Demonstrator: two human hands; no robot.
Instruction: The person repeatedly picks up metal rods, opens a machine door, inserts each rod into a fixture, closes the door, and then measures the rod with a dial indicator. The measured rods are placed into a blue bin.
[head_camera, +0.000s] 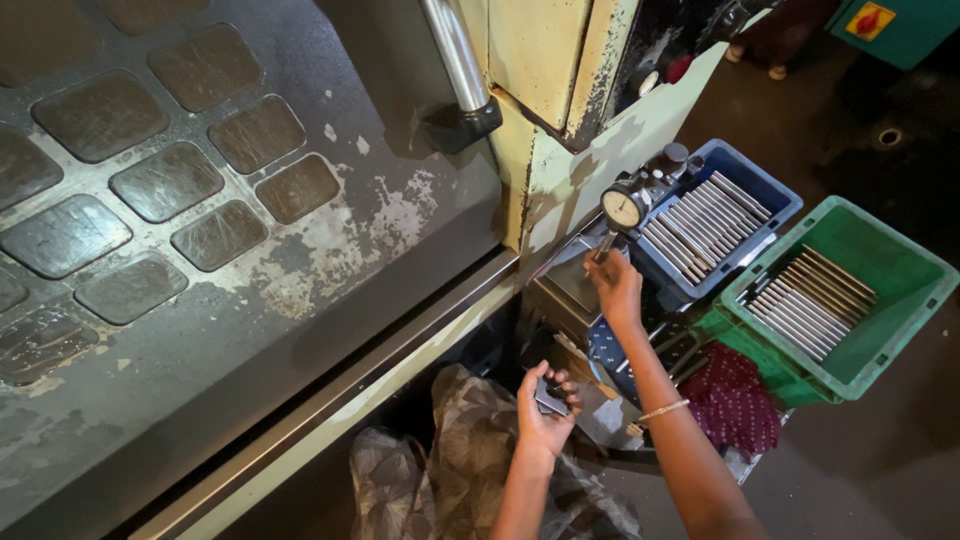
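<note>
Far left of both hands: a big grey machine door (200, 250), worn, set with dark rounded square panels, paint flaking pale near the lower edge. Further right, a chrome handle (455, 60) and a chipped cream frame (560, 150).

Below, left hand (545, 410) palm up, fingers curled round a small dark metal block (550, 398); smooth flat faces, oblong. Under that hand, patterned grey cloth (440, 470).

Just right and above, right hand (615, 285) raised to the dial gauge (625, 207), fingertips pinched at the stem below the round white face; whether anything is gripped there cannot be told. Thin bracelet at that wrist. Gauge mounted on a dark stand above a small steel plate (570, 280).

Right of the right hand: a blue bin (775, 185), hard plastic, holding a row of slim bright steel rods. Further right, a green bin (900, 250) with a similar row of rods, duller. Between the bins and the forearm, a maroon cloth (740, 400).

Judged step: measuring at the gauge, block waiting in the left hand. Next move seems to call for a steady, light touch at the stem and the part seated flat.
</note>
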